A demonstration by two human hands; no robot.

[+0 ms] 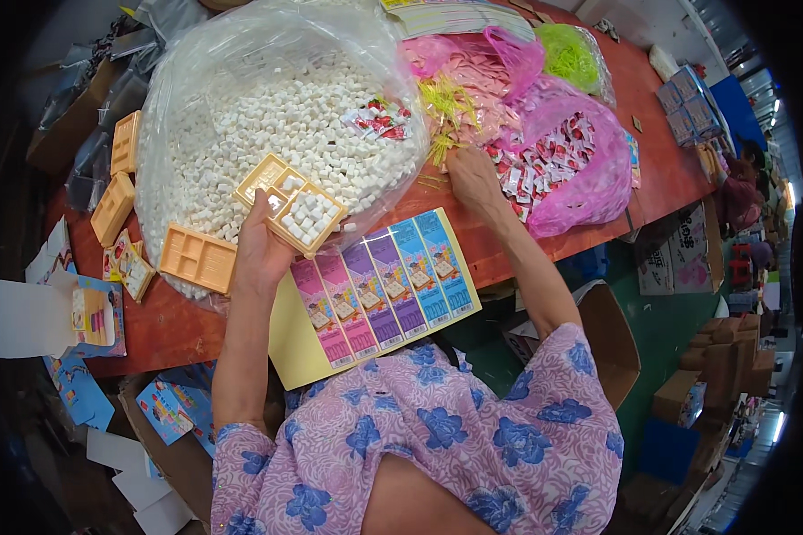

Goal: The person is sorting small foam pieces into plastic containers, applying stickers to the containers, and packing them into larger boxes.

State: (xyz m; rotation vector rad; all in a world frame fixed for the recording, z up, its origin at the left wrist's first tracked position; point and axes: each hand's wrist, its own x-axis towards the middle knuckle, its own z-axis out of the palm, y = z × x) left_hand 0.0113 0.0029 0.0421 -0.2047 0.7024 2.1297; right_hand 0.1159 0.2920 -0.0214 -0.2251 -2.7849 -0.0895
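My left hand [266, 245] grips a tan compartment tray [283, 234] above a large clear plastic bag [174, 98]. White cubes [310, 217] fill the tray's largest section, and a few more lie in smaller sections. Loose white cubes [268, 125] pack the bag, with several red-and-white sachets [379, 120] on top. To the right, my right hand [477, 183] has its fingers curled at a bunch of thin yellow strips [446, 107]. Whatever its fingertips hold is hidden. Beside it, an open pink bag [589, 192] contains many red-and-white sachets [544, 165].
Empty tan trays [196, 259] lie at the left. A sheet of colourful printed labels [459, 303] overhangs the table's front edge. Pink pieces [473, 76] and a green bundle [568, 58] sit farther back. An open white box [27, 316] stands at the left. Stacked cartons [687, 102] are far right.
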